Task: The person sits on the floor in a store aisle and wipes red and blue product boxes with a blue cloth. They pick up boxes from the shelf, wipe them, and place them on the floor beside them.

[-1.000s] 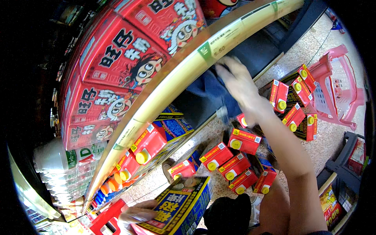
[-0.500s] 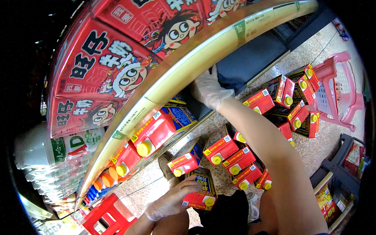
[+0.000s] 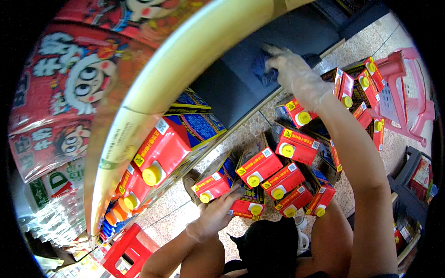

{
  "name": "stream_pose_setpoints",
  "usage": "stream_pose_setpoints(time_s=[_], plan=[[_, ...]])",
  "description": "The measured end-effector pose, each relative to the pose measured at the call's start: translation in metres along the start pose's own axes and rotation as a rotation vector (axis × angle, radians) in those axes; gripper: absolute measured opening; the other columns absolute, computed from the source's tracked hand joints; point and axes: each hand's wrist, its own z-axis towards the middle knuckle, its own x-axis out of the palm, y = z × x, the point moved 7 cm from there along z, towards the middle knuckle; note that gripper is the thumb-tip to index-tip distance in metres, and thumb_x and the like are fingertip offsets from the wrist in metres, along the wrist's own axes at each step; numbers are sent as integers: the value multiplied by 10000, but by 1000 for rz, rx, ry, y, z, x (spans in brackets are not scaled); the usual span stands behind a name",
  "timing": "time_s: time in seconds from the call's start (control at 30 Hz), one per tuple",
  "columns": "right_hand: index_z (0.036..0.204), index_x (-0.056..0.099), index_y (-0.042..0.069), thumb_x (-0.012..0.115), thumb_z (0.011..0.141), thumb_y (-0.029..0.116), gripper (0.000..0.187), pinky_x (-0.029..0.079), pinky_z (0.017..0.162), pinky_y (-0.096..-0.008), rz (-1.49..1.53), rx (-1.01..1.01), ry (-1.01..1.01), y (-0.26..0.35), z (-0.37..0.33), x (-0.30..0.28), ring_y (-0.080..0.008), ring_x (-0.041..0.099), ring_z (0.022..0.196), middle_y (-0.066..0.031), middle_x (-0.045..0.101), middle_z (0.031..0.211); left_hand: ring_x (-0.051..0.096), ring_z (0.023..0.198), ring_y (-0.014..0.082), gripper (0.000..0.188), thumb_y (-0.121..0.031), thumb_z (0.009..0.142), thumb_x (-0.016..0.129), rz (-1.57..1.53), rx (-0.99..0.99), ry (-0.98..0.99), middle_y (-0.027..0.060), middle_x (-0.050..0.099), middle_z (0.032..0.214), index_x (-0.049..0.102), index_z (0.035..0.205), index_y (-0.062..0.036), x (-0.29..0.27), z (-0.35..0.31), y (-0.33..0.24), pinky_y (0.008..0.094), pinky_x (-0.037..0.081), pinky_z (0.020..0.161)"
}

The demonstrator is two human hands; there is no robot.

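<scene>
My right hand, in a clear thin glove, reaches over the dark lower shelf. Its fingers press on a crumpled dark blue cloth lying against the shelf surface. Low in the picture my left hand, gloved likewise, is closed over the top of a juice-type carton with a red top and yellow cap. That carton stands on the floor among others like it; its lower part is hidden.
Several similar cartons crowd the floor under my right arm. More cartons stand on the shelf's left part. A pale curved shelf edge with red packs above overhangs. A pink basket and red stool flank the area.
My right hand has moved right and away along the shelf, with the dark blue cloth now showing under its fingers. My left hand stays at the carton. The view has shifted closer to the shelf.
</scene>
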Motion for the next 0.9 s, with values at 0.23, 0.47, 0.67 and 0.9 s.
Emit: stream_pose_setpoints(time_s=[0.23,0.47,0.67,0.9], plan=[[1016,708,212,578,787,92,290,420,1034,-405,-57,-74,-139,14,0,-6,-360,511,1225,-120,526,1364,601,1053,348,640,-140,816,668,420,-127,111,236,502,1249,387,1377,-13,-25,-10,-39,417,546,808],[1119,623,39,601,763,96,362,461,956,-417,154,83,-442,-34,46,-53,-364,598,1093,-238,634,1131,596,1134,334,566,-40,839,668,136,-10,39,228,580,1233,429,1351,-7,-106,50,-117,341,535,878],[1132,613,26,625,761,117,382,457,959,-414,115,-1,-196,-9,86,-54,-360,596,1097,-239,633,1133,548,1109,305,402,-11,811,621,-246,450,-1119,264,575,1143,517,1188,81,-191,142,-136,398,397,989],[1147,602,11,652,758,142,413,452,963,-410,137,-49,-151,-10,92,-66,-356,594,1102,-239,630,1135,606,1064,308,345,-109,855,583,78,159,-1243,164,631,1160,583,1186,-9,-217,195,-99,412,456,931]])
